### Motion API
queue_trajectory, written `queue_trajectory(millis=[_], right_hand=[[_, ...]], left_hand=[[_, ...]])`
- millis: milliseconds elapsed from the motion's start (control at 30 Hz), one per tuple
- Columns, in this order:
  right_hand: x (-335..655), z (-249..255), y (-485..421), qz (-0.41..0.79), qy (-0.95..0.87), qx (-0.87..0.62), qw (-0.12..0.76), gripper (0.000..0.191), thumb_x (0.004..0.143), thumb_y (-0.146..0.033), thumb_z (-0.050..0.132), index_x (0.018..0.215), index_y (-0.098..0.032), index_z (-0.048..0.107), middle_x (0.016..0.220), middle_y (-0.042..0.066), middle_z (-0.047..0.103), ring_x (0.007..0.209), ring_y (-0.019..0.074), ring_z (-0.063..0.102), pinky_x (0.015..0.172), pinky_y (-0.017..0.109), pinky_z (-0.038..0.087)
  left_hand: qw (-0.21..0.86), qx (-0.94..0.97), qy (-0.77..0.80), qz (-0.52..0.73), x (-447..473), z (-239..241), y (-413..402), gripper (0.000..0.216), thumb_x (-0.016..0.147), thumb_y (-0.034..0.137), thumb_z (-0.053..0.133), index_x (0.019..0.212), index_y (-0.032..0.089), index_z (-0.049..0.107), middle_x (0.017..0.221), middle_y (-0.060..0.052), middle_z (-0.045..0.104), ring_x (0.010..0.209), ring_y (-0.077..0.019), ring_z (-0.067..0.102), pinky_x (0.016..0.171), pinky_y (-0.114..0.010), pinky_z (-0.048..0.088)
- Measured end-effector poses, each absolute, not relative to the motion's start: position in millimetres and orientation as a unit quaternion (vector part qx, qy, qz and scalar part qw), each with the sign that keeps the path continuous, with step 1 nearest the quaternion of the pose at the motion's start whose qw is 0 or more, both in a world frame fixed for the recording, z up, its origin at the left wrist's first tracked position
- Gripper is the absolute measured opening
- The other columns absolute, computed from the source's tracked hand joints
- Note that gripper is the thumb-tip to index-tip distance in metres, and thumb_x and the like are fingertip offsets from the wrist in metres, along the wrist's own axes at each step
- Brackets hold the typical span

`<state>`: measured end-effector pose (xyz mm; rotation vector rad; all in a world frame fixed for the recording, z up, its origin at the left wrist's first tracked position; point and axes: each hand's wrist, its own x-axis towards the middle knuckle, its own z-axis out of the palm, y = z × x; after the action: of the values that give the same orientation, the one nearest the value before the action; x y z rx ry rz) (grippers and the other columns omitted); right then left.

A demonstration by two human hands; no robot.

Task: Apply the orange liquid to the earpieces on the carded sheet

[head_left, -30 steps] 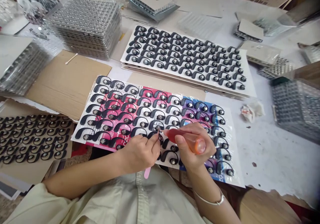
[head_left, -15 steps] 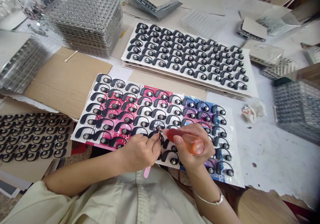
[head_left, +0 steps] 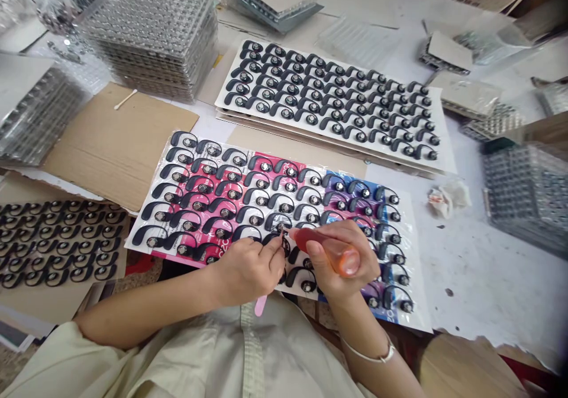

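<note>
From my remote seat I saw a glossy pink, purple and blue sheet (head_left: pixel 208 200) lying flat on the white desk (head_left: pixel 479 268), carrying rows of black ear-hook earpieces, each curved like a comma with a small shiny round cap. Behind it a white board (head_left: pixel 444 149) bore the same hooks in tidy rows, and a third batch (head_left: pixel 53 241) lay at the left on brown cardboard. Stacks of clear ribbed plastic trays (head_left: pixel 151 37) stood at the back left, their cells too small for me to read. The right hand (head_left: pixel 341 262) was closed around a smooth red-orange tool (head_left: pixel 331 250) with a rounded butt, its tip set at one earpiece (head_left: pixel 284 241) near the sheet's front edge. The left hand (head_left: pixel 248 268) pinched that same earpiece between its fingertips, with a pink stick (head_left: pixel 261 306) poking out beneath the palm. A crumpled tissue (head_left: pixel 446 197) sat just beyond the sheet on the right. Compared with half a second before, both hands and the tool had barely shifted; only the view had drifted slightly.
</note>
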<state>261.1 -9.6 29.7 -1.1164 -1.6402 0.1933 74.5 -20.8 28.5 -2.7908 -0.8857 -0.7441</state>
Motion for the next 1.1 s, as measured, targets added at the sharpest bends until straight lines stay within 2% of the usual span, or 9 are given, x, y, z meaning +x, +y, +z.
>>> queue_trajectory(millis=[667, 800, 1100], right_hand=[[261.4, 27.4, -12.3, 0.08, -0.693, -0.467, 0.543, 0.024, 0.07, -0.019, 0.072, 0.091, -0.021, 0.06, 0.075, 0.0, 0.061, 0.062, 0.0153, 0.057, 0.054, 0.032, 0.047], [265.4, 23.5, -12.2, 0.057, -0.681, -0.455, 0.57, 0.026, 0.069, -0.02, 0.071, 0.093, -0.021, 0.059, 0.075, 0.001, 0.062, 0.062, 0.0159, 0.057, 0.054, 0.033, 0.047], [264.9, 25.1, -11.2, 0.044, -0.669, -0.478, 0.567, 0.021, 0.07, -0.023, 0.072, 0.087, -0.019, 0.06, 0.073, 0.001, 0.062, 0.061, 0.0154, 0.057, 0.056, 0.033, 0.046]], left_hand=[[0.053, -0.918, -0.298, -0.257, 75.2, 33.1, -19.2, 0.022, 0.09, 0.009, 0.042, 0.088, 0.008, 0.063, 0.096, -0.015, 0.072, 0.055, -0.0154, 0.064, 0.045, -0.029, 0.049], [0.049, -0.915, -0.299, -0.266, 75.0, 33.7, -19.1, 0.02, 0.09, 0.009, 0.043, 0.086, 0.008, 0.063, 0.096, -0.015, 0.073, 0.055, -0.0159, 0.064, 0.044, -0.029, 0.048], [0.05, -0.916, -0.297, -0.264, 73.9, 34.9, -18.9, 0.022, 0.09, 0.007, 0.041, 0.087, 0.008, 0.062, 0.096, -0.015, 0.072, 0.055, -0.0154, 0.064, 0.045, -0.029, 0.048]])
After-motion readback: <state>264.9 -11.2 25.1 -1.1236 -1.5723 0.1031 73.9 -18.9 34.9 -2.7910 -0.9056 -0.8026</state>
